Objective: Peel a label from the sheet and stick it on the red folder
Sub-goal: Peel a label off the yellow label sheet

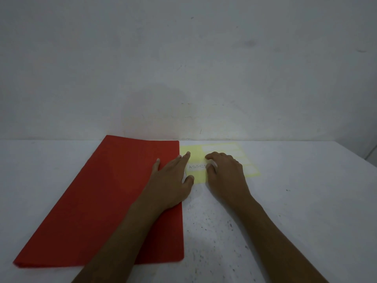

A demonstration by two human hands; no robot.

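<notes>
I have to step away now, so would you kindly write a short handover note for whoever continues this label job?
Left hand: lies flat across the red folder's right edge, fingertips on the label sheet.
Right hand: fingers curled on the handwritten label; whether a corner is lifted is hidden.
Sheet lies right of the folder on the table.
Done: no label on the folder.
Left: peel, stick.
</notes>
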